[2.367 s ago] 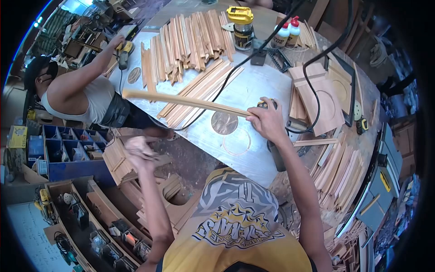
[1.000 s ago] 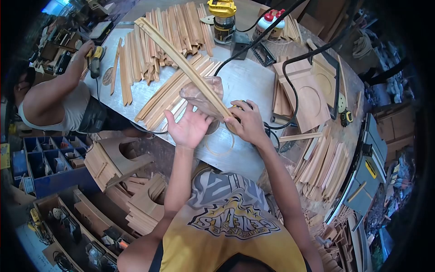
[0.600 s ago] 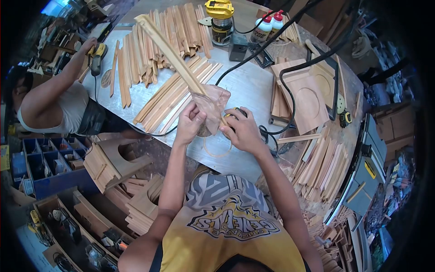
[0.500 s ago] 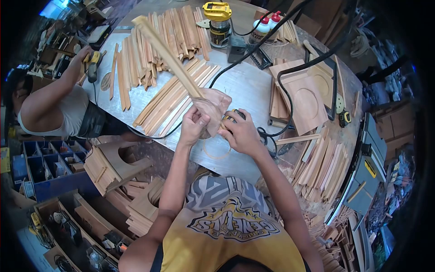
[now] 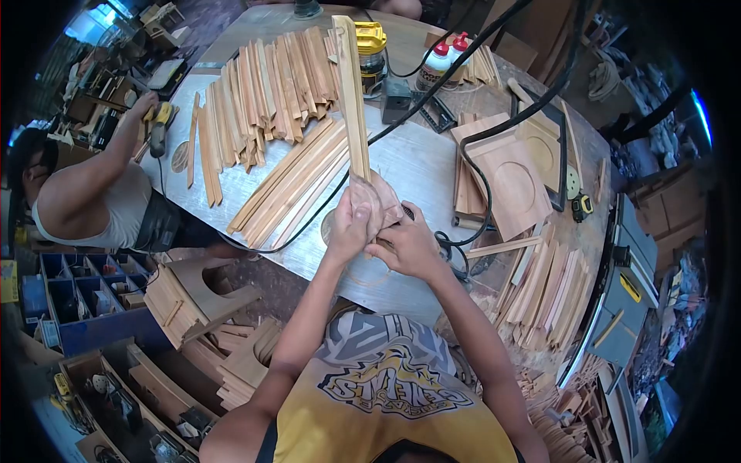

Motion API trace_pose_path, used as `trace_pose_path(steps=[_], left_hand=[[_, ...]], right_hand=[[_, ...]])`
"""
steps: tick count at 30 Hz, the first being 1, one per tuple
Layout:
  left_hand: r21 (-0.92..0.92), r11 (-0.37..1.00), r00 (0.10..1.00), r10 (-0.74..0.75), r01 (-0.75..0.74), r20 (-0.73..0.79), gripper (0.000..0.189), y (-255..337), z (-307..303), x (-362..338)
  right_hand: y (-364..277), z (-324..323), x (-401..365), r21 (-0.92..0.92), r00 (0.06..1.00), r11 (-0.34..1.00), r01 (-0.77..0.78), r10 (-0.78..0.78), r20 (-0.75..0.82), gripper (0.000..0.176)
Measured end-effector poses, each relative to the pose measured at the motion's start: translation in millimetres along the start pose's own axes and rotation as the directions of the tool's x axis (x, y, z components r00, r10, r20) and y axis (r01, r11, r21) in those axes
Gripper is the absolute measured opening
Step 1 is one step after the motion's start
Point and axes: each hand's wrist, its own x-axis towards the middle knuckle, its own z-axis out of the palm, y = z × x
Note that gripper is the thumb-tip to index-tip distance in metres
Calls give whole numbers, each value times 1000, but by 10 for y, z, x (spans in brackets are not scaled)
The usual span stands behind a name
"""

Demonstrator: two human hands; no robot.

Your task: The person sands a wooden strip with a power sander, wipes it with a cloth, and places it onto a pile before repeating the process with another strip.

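Observation:
A long pale wooden piece (image 5: 352, 100) stands up from my left hand (image 5: 353, 225), its broad, darker brown end (image 5: 387, 207) close to me. The fingers of that hand are closed around the piece near this end. My right hand (image 5: 407, 245) is closed on a small power tool (image 5: 407, 211) at the right side of the broad end. Only a dark bit of the tool shows between the fingers; the rest is hidden. Below both hands lies the metal-topped table (image 5: 432, 166).
Wood strips (image 5: 282, 85) lie stacked at the back left, more strips (image 5: 544, 289) at the right. Panels with round recesses (image 5: 505, 181), glue bottles (image 5: 434, 65) and a yellow-topped tool (image 5: 370, 38) share the table. A black cable (image 5: 486, 123) crosses it. At left, another person (image 5: 93, 181) holds a yellow tool (image 5: 160, 127).
The wooden piece has swung from leaning left to nearly upright. My hands have come closer together, and the yellow-and-black tool in the right one has turned mostly out of sight.

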Motion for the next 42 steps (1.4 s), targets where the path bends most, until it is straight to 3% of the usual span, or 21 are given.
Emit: trace_pose_path(steps=[4, 6, 7, 9, 10, 12, 13, 15, 18, 20, 22, 24, 26, 27, 28, 30, 31, 32, 37, 42], left_hand=[[69, 997, 998, 40, -37, -41, 39, 29, -9, -42], [225, 972, 997, -55, 64, -47, 46, 151, -144, -193], [166, 970, 984, -177, 178, -18, 39, 219, -258, -341], [189, 964, 983, -181, 185, -37, 29, 186, -495, -754], [192, 961, 980, -196, 200, -39, 29, 208, -565, -961], [343, 902, 965, -249, 262, -84, 20, 236, -662, -1363], [339, 897, 959, -264, 282, -100, 20, 187, -730, -1538], [199, 865, 887, -457, 460, -64, 20, 73, -814, -1853], [68, 838, 836, -527, 541, -153, 28, 121, -601, -2041], [54, 852, 834, -495, 521, -242, 33, -146, -516, -2330], [72, 726, 700, -624, 684, -347, 32, -255, -507, -2670], [-53, 722, 658, -657, 690, -367, 33, -294, -445, -3069], [273, 636, 680, -576, 721, -454, 37, -177, -277, -3320], [339, 657, 735, -546, 673, -402, 39, -128, -173, -3378], [305, 661, 721, -557, 686, -413, 39, 48, -45, -3333], [644, 373, 632, -742, 667, -225, 40, 353, 91, -3052], [626, 259, 541, -781, 736, -313, 36, 249, 83, -3004], [718, 217, 596, -734, 661, -327, 36, 180, 20, -2974], [830, 111, 630, -708, 546, -320, 38, -260, -298, -2958], [806, 89, 605, -710, 585, -360, 36, -217, -271, -2886]], right_hand=[[-44, -74, -31, -82, 974, 987, 135, -147, -170, 43], [-5, -106, -64, -129, 966, 988, 90, -118, -229, 50], [13, -81, -120, -119, 970, 990, 80, -105, -220, 50], [84, -6, -173, -242, 988, 961, -131, 106, -114, 61], [58, -12, -157, -232, 988, 963, -137, 115, -105, 61], [-58, -47, -54, -262, 946, 913, -313, 325, 5, 68], [-86, -20, -2, -285, 945, 903, -321, 324, -39, 71], [-52, -16, 36, -293, 947, 904, -311, 322, -9, 71], [-13, -89, 78, -299, 949, 912, -279, 310, 61, 73], [40, -128, 82, -291, 954, 924, -247, 285, 95, 76], [84, -223, 63, -292, 966, 940, -177, 222, 133, 69], [153, -335, 63, -263, 972, 953, -148, 189, 139, 68], [96, -508, 3, -298, 961, 944, -144, 205, 184, 68], [93, -578, -51, -309, 968, 941, -137, 193, 161, 68], [66, -650, -110, -322, 973, 937, -134, 186, 136, 68], [-54, -803, -152, -357, 971, 926, -126, 188, 146, 68], [-103, -874, -185, -370, 974, 921, -121, 182, 134, 71], [-132, -921, -208, -384, 978, 916, -114, 171, 118, 73], [-379, -796, -265, -433, 979, 900, -40, 121, 161, 70], [-574, -371, -348, -469, 942, 882, -55, 202, 270, 69]])
